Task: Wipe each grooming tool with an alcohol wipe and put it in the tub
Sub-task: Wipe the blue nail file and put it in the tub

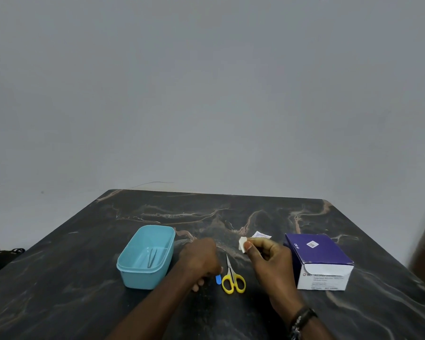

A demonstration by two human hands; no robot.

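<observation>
Right hand (268, 256) grip pinches alcohol wipe (242, 244); left hand (201, 258) grip curls on blue-tipped tool (218, 279): wipe its full length before the tub (133, 271).

Plain room (home?), marble table (280, 217), bare wall (206, 94)

The surface (231, 217) carries one blue tub (145, 257), one pair of yellow-handled scissors (233, 278), one white wipe (242, 244), one torn sachet (261, 235) and one purple box (319, 260).
</observation>
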